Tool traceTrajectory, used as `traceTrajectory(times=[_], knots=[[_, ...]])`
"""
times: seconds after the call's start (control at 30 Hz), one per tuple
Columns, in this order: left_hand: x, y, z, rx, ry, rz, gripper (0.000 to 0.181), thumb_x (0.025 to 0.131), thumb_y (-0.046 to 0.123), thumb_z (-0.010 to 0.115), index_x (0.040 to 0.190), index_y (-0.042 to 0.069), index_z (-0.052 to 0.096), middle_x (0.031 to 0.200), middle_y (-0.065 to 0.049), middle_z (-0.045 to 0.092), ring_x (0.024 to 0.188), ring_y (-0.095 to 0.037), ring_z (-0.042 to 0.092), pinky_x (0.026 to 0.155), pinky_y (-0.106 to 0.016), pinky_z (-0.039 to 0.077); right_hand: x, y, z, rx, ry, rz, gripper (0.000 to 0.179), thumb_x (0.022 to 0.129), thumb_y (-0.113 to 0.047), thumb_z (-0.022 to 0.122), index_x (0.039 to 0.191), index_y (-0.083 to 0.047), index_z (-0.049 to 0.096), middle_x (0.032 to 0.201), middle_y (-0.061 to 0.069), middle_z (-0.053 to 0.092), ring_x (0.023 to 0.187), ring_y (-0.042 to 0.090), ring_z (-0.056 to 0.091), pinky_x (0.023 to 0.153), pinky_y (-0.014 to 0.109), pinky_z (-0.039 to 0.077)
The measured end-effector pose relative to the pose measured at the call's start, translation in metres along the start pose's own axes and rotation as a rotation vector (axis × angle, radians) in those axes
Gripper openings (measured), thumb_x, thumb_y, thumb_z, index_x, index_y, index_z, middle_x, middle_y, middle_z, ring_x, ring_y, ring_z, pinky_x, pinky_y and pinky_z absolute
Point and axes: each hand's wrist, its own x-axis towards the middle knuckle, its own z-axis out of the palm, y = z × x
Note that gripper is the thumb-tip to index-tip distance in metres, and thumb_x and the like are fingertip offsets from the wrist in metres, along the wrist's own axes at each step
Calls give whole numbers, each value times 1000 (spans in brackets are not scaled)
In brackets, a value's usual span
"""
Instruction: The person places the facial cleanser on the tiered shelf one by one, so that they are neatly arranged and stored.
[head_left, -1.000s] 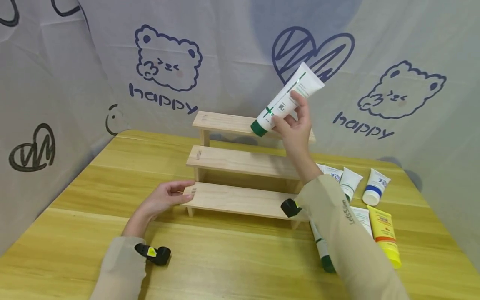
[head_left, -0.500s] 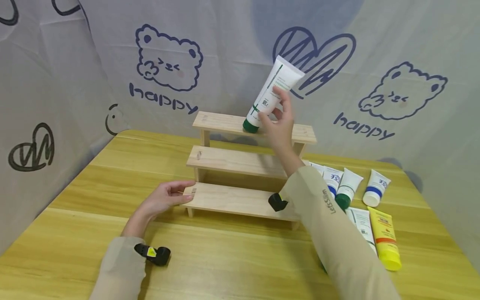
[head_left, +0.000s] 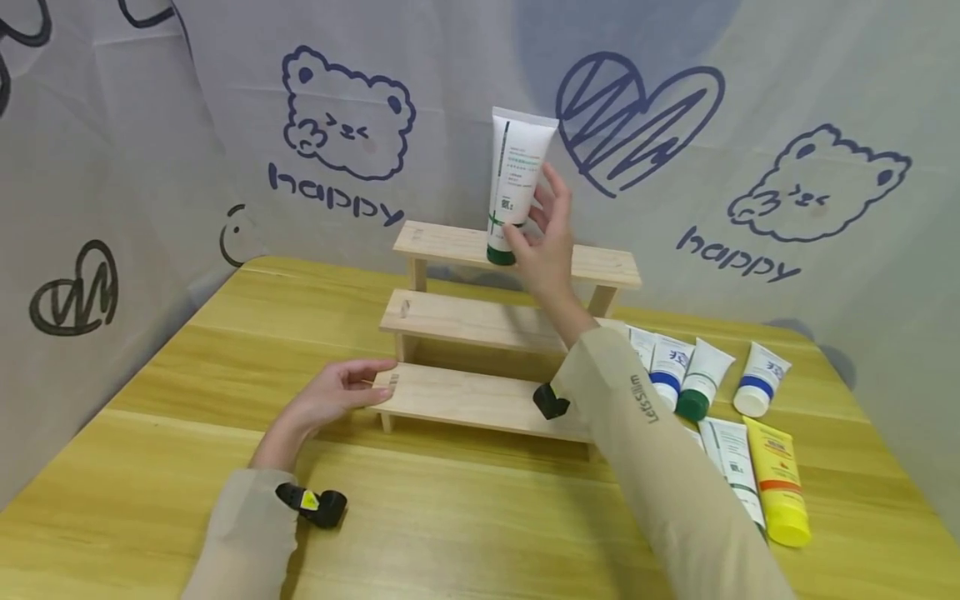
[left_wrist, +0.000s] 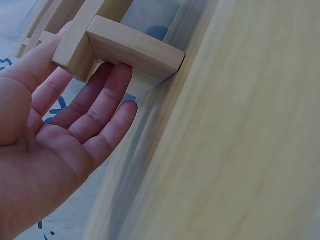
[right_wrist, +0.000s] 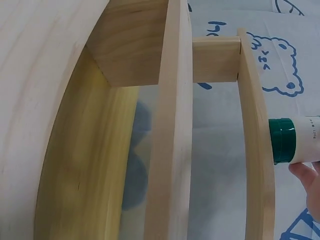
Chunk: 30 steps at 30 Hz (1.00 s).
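Note:
My right hand (head_left: 547, 250) grips a white squeeze tube (head_left: 520, 162) with a green cap, thumb on one side and fingers on the other. The tube is nearly upright, cap down, at the top step of a three-step wooden display stand (head_left: 465, 321). In the right wrist view the green cap (right_wrist: 283, 141) meets the top board. My left hand (head_left: 337, 396) holds the left end of the stand's lowest step, thumb above and fingers beneath. From the left wrist, that hand (left_wrist: 65, 125) shows its fingertips against the wooden end (left_wrist: 135, 47).
Right of the stand, several tubes lie on the wooden table (head_left: 450, 517): a green-capped tube (head_left: 705, 379), blue-banded tubes (head_left: 761, 379), a white tube (head_left: 731, 462) and a yellow tube (head_left: 777, 479). A printed cloth (head_left: 465, 75) hangs behind.
My right hand has moved the tube left along the top step and turned it from a strong tilt to nearly upright. The left hand stays at the stand's lowest step.

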Motion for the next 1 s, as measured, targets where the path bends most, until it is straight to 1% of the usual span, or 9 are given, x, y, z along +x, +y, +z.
traceTrajectory(times=[0.13, 0.23, 0.33, 0.5, 0.7, 0.8, 1.0], knots=[[0, 0, 0, -9, -2, -3, 52, 85, 20, 63, 129, -1, 45, 126, -21, 43, 99, -27, 49, 81, -36, 42, -6, 6, -3, -87, 16, -8, 59, 77, 12, 56, 131, -1, 34, 121, 17, 51, 99, 24, 54, 77, 34, 47], [0, 1, 0, -16, -5, -4, 52, 85, 19, 63, 129, -2, 45, 126, -22, 43, 97, -25, 49, 80, -34, 42, -10, 8, -5, -144, 16, 14, 53, 75, 10, 57, 125, 2, 42, 112, 18, 55, 88, 26, 57, 73, 32, 48], [0, 1, -1, -22, -8, -7, 52, 85, 19, 63, 129, -2, 45, 127, -22, 43, 97, -25, 50, 81, -34, 42, -10, 7, -4, -178, 13, 45, 50, 74, 9, 58, 122, 3, 45, 109, 19, 57, 84, 27, 58, 72, 32, 48], [1, 2, -1, -25, -13, -7, 52, 85, 20, 63, 129, -1, 45, 127, -21, 43, 98, -25, 50, 82, -35, 42, -5, 7, 4, -183, 10, 82, 48, 75, 9, 60, 121, 4, 45, 107, 20, 56, 86, 28, 58, 73, 31, 47], [1, 3, 0, -23, -16, -2, 52, 85, 19, 63, 129, -1, 45, 127, -21, 43, 98, -25, 51, 82, -35, 42, 1, 9, 23, -210, 6, 118, 46, 77, 6, 62, 120, 5, 46, 100, 20, 57, 89, 27, 57, 78, 28, 45], [1, 2, 0, -22, -18, 0, 52, 85, 20, 63, 129, -1, 45, 126, -20, 44, 97, -25, 51, 82, -34, 42, 3, 9, 32, -223, 0, 126, 45, 78, 5, 62, 120, 4, 45, 97, 19, 58, 88, 25, 57, 77, 27, 45], [1, 1, -2, -19, -17, 4, 52, 85, 20, 63, 129, -1, 45, 129, -20, 42, 98, -25, 51, 81, -35, 42, 8, 6, 48, -233, -34, 161, 45, 80, 4, 62, 121, 3, 44, 98, 17, 57, 89, 23, 56, 74, 26, 46]])
